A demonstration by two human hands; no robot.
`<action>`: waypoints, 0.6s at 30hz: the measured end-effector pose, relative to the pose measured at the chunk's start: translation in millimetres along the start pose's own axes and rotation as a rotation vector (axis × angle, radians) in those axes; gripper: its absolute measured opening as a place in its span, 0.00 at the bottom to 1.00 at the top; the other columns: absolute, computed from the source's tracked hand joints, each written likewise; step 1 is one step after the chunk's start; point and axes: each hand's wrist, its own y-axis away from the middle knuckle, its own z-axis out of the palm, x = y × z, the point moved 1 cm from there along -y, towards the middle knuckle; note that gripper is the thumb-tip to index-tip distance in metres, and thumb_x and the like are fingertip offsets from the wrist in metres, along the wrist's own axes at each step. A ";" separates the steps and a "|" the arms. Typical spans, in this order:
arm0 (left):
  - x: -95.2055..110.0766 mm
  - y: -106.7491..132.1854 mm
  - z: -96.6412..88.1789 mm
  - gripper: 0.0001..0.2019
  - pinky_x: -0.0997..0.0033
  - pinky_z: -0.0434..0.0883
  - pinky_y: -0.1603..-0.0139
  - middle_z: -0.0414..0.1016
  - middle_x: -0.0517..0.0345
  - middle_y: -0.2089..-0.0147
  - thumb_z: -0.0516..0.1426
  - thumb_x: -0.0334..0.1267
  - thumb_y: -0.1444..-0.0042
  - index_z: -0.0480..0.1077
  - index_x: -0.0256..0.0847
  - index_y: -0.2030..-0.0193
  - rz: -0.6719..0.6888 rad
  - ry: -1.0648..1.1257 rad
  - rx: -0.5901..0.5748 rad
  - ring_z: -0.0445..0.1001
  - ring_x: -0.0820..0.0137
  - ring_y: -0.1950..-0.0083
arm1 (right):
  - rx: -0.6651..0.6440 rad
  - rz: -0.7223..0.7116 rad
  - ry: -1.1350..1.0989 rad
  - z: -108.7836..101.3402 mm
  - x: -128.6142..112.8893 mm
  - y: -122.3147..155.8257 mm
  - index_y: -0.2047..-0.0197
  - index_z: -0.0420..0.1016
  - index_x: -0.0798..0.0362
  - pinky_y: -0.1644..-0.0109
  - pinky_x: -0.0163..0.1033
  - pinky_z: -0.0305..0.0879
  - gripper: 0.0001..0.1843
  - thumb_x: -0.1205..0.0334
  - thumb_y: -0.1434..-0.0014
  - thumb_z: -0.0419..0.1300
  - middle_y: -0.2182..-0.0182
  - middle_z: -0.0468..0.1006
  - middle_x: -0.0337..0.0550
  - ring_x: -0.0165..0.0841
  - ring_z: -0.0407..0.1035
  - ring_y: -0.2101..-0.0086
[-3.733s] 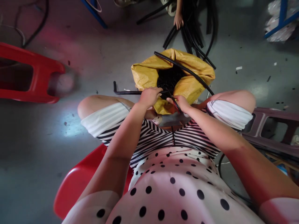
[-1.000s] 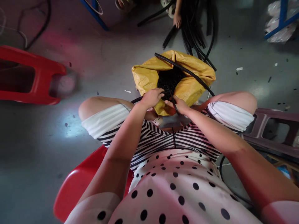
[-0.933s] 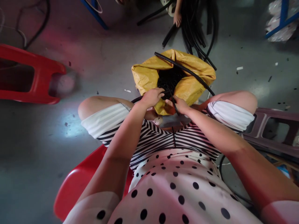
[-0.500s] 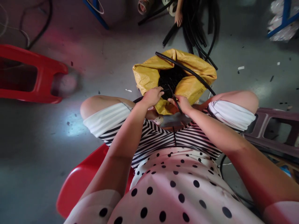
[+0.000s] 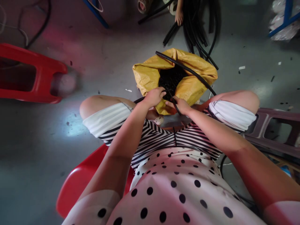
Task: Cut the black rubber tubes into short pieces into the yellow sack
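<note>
I sit on a red chair (image 5: 77, 184) with a yellow sack (image 5: 146, 75) on the floor between my knees, its mouth full of black pieces. My left hand (image 5: 153, 97) is closed around a black corrugated tube (image 5: 138, 100) that curves out to the left over my knee. My right hand (image 5: 180, 105) is closed on a dark, thin tool (image 5: 174, 104) held against the tube just over the sack's near rim. A long black tube (image 5: 187, 70) lies across the top of the sack.
Another person's hand (image 5: 179, 17) rests on a heap of black tubes (image 5: 199, 28) on the floor beyond the sack. A red stool (image 5: 30, 78) lies on its side at left, a brown stool (image 5: 272, 128) at right. Blue frame legs (image 5: 96, 12) stand at the far edge.
Since 3.7 s ago the tube piece sticking out straight to the left has gone; a curved tube now runs over my left knee. Both hands stay at the sack's rim.
</note>
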 end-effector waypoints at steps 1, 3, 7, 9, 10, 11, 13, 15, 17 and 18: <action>0.4 -0.1 -0.2 0.20 0.56 0.76 0.29 0.85 0.42 0.33 0.53 0.39 0.22 0.80 0.39 0.33 -0.001 0.000 -0.006 0.82 0.52 0.32 | 0.008 -0.009 -0.006 0.6 0.5 -0.4 0.55 0.79 0.45 0.45 0.49 0.72 0.32 0.23 0.36 0.69 0.59 0.87 0.50 0.52 0.82 0.52; 1.0 -0.7 -0.7 0.19 0.57 0.76 0.29 0.85 0.43 0.33 0.53 0.39 0.22 0.81 0.40 0.34 -0.002 0.006 -0.020 0.82 0.53 0.32 | 0.029 -0.032 -0.033 2.0 1.5 -1.0 0.56 0.80 0.46 0.45 0.48 0.72 0.32 0.24 0.36 0.70 0.59 0.87 0.50 0.52 0.82 0.52; 3.1 -2.2 -1.1 0.19 0.58 0.75 0.29 0.85 0.44 0.33 0.53 0.38 0.22 0.81 0.39 0.34 0.002 0.034 -0.034 0.81 0.53 0.31 | 0.067 -0.061 -0.045 3.9 2.4 -1.5 0.60 0.82 0.47 0.47 0.47 0.71 0.33 0.23 0.35 0.69 0.63 0.87 0.51 0.52 0.82 0.54; 3.9 -2.2 -1.3 0.20 0.58 0.75 0.28 0.85 0.43 0.32 0.53 0.37 0.22 0.81 0.38 0.33 0.003 0.049 -0.033 0.81 0.53 0.30 | 0.078 -0.070 -0.026 3.7 2.3 -1.4 0.61 0.82 0.48 0.49 0.48 0.71 0.34 0.22 0.34 0.66 0.64 0.86 0.51 0.51 0.81 0.56; 3.6 -2.0 -1.6 0.21 0.58 0.75 0.28 0.84 0.42 0.31 0.53 0.37 0.22 0.80 0.37 0.32 0.006 0.056 -0.030 0.81 0.53 0.30 | 0.084 -0.075 -0.020 3.3 2.4 -1.5 0.62 0.82 0.49 0.49 0.48 0.70 0.35 0.22 0.33 0.64 0.65 0.85 0.51 0.51 0.81 0.57; 2.4 -1.7 -2.1 0.21 0.57 0.74 0.27 0.84 0.42 0.31 0.53 0.37 0.22 0.80 0.37 0.31 0.010 0.062 -0.023 0.81 0.53 0.30 | 0.097 -0.079 -0.019 2.7 2.7 -1.7 0.62 0.82 0.49 0.50 0.48 0.70 0.36 0.21 0.32 0.63 0.66 0.84 0.51 0.50 0.80 0.58; -2.9 -0.9 -3.8 0.22 0.57 0.74 0.27 0.83 0.41 0.30 0.55 0.39 0.23 0.78 0.37 0.29 0.006 0.063 0.000 0.81 0.53 0.29 | 0.131 -0.084 -0.027 1.5 4.2 -2.8 0.63 0.82 0.48 0.50 0.48 0.70 0.37 0.20 0.31 0.60 0.68 0.82 0.49 0.50 0.79 0.59; -11.3 -0.4 -5.6 0.22 0.56 0.75 0.28 0.84 0.41 0.31 0.57 0.40 0.25 0.77 0.38 0.29 -0.026 0.044 0.024 0.81 0.53 0.31 | 0.169 -0.081 -0.043 0.7 6.6 -4.5 0.64 0.81 0.47 0.51 0.49 0.71 0.37 0.20 0.31 0.58 0.69 0.81 0.49 0.50 0.79 0.60; -19.9 -0.5 -6.8 0.21 0.55 0.77 0.31 0.85 0.42 0.34 0.59 0.40 0.27 0.79 0.40 0.31 -0.060 0.009 0.034 0.82 0.52 0.34 | 0.192 -0.074 -0.057 0.4 8.9 -6.3 0.65 0.81 0.47 0.51 0.49 0.71 0.37 0.20 0.31 0.58 0.70 0.80 0.49 0.51 0.79 0.60; -23.2 -0.8 -7.0 0.20 0.55 0.77 0.33 0.86 0.43 0.36 0.60 0.40 0.28 0.80 0.42 0.33 -0.066 -0.007 0.034 0.83 0.52 0.35 | 0.198 -0.069 -0.061 0.5 9.8 -7.0 0.65 0.80 0.47 0.51 0.50 0.71 0.37 0.20 0.32 0.58 0.70 0.80 0.49 0.51 0.79 0.59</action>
